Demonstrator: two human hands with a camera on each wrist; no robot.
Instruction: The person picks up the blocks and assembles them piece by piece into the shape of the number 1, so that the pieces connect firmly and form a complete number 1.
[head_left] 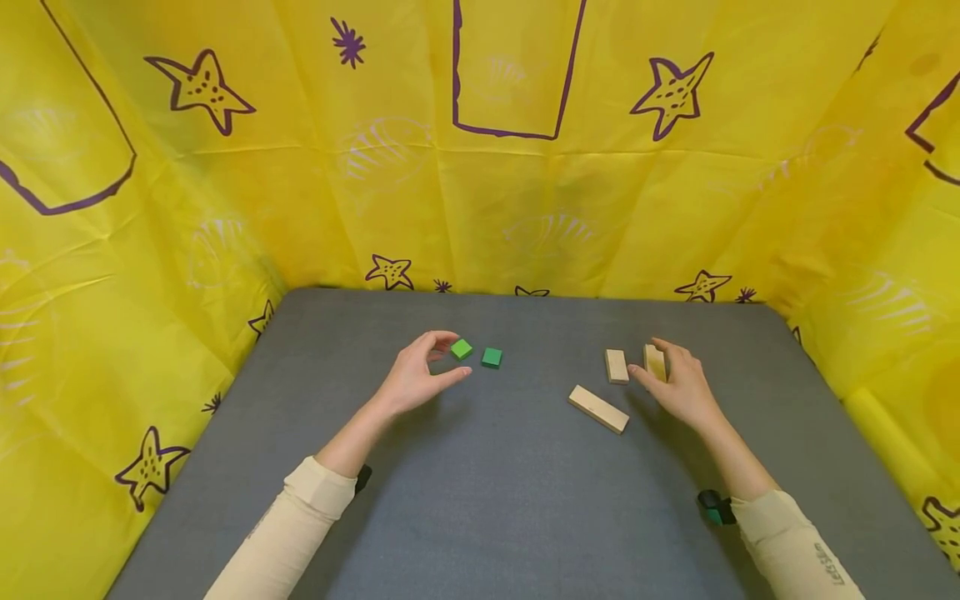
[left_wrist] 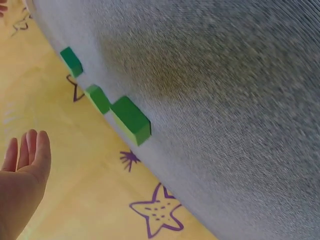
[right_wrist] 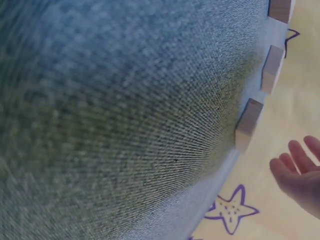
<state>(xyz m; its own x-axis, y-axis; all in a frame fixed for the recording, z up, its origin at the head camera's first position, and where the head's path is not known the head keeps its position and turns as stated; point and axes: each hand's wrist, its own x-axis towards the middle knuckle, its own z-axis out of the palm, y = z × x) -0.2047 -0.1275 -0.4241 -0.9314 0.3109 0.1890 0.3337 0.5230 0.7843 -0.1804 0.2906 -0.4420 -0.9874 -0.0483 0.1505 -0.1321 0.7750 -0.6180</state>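
My left hand [head_left: 415,373] is held above the table with thumb and fingers spread in a curve, gripping nothing. Just past its fingertips lies a light green block [head_left: 461,349], with a darker green block [head_left: 491,358] to its right. A third, nearest green block [left_wrist: 131,120] shows in the left wrist view; in the head view the hand hides most or all of it. My right hand [head_left: 681,385] arches over a wooden block [head_left: 655,363], partly covering it. Left of the thumb is a short wooden block [head_left: 617,367]. Closer to me lies a longer wooden block [head_left: 598,409], set at a slant.
The grey table [head_left: 487,517] has a yellow curtain [head_left: 510,208] with purple starfish drawings behind it and along both sides. Dark straps with small devices sit under both wrists, by the cream sleeves [head_left: 281,533].
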